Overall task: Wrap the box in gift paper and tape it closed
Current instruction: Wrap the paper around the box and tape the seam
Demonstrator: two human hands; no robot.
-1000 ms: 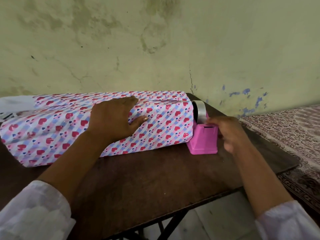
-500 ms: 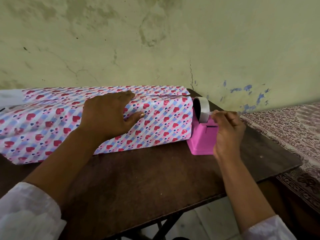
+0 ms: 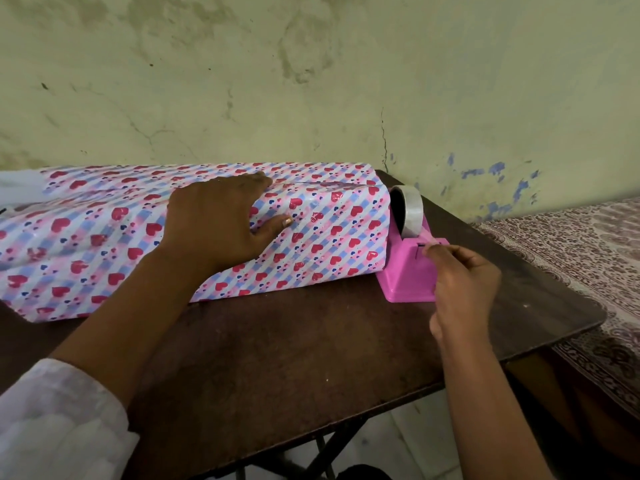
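Item one, the box (image 3: 207,233): we find it lying lengthwise along the back of the dark wooden table (image 3: 311,348), close to the wall (image 3: 311,81), already covered in gift paper (image 3: 332,233) printed with red hearts on pink and blue stripes. Item two, the left hand (image 3: 221,223): we note it laid flat, palm down, on the upper front edge of the box, fingers straight and spread over the paper seam on top, thumb stretched out along the front face; its forearm runs diagonally up from a white sleeve (image 3: 59,424) at the lower left. Item three, the tape dispenser (image 3: 410,268): pink, standing just beside the right end of the box, with a roll of clear tape (image 3: 408,209) upright in it. Item four, the right hand (image 3: 464,289): we see it in front of the dispenser, fingers curled, thumb and forefinger pinching the free end of the tape at the cutter, wrist bent back and the forearm rising from the lower right. Item five: a patterned cloth (image 3: 595,258) lies to the right of the table.
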